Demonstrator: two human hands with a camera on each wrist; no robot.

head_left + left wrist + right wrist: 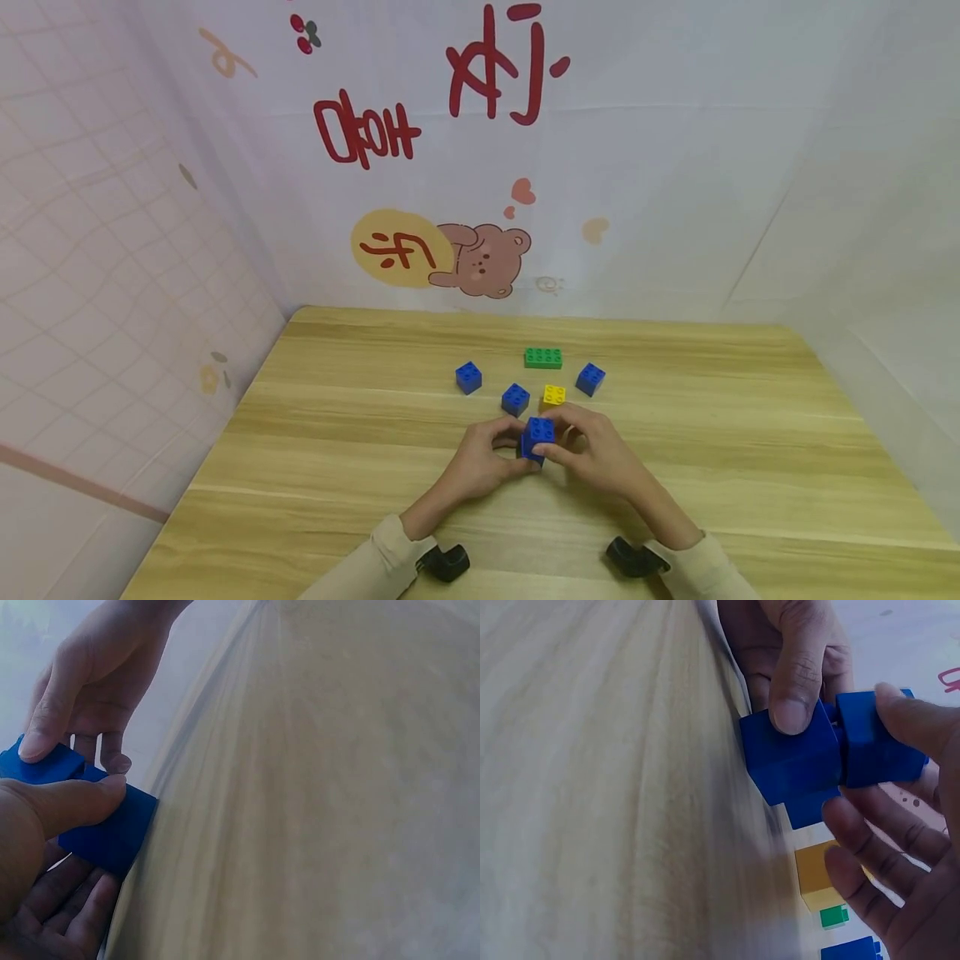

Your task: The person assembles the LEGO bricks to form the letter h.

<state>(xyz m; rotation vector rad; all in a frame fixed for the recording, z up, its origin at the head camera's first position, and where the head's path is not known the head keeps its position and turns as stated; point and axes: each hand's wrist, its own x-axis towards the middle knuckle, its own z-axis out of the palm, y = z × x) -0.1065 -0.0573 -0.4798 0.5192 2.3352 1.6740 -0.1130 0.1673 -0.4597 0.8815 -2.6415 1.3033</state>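
Note:
Two blue toy building bricks meet between the hands near the middle of the table. My left hand point(483, 460) grips the lower blue brick point(789, 759), thumb on one side and fingers on the other. From above, my right hand point(600, 448) pinches the upper blue brick point(542, 430) between thumb and fingers. In the right wrist view the upper brick sits over the lower one's studs, with a narrow gap and some studs showing between them. Just beyond the right fingers is a yellow brick point(554, 395), partly covered by that hand in the head view.
Beyond the hands, on the wooden table point(337, 400), lie a near blue brick point(515, 400), a left blue brick point(468, 378), a right blue brick point(591, 379) and a long green brick point(543, 358). A printed cloth point(660, 183) hangs behind the table.

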